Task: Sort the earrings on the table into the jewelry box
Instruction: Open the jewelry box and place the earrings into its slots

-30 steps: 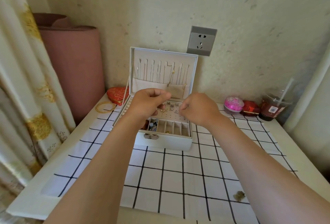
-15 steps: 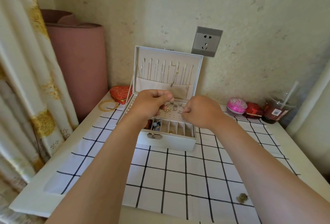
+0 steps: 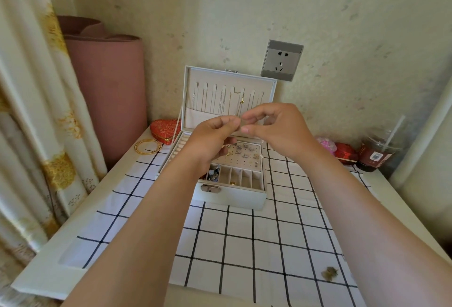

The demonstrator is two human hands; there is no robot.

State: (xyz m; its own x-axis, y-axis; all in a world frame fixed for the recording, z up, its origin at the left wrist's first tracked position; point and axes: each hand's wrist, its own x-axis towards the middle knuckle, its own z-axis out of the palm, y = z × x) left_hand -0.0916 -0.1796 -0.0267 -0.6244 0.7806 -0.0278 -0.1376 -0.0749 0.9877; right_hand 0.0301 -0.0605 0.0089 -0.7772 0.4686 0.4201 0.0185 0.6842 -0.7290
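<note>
The white jewelry box (image 3: 232, 195) stands open at the middle of the table, its lid upright with thin necklaces hanging inside. Several small earrings (image 3: 245, 152) sit on its perforated panel, and a gold piece lies in a front compartment (image 3: 232, 182). My left hand (image 3: 212, 139) and my right hand (image 3: 281, 128) are raised above the box with fingertips meeting. Both pinch a tiny earring between thumb and forefinger, too small to make out clearly. One bronze earring (image 3: 330, 273) lies on the checked cloth at the near right, beside my right forearm.
A red heart box (image 3: 163, 129) and gold bangles (image 3: 148, 146) lie left of the jewelry box, below a pink roll (image 3: 107, 91) and a curtain. A pink ball (image 3: 325, 144), a red case (image 3: 346, 152) and a drink cup with straw (image 3: 376, 155) stand at the back right.
Both hands have lifted from the earring panel inside the box and come together in front of the lid, fingertips now touching.
</note>
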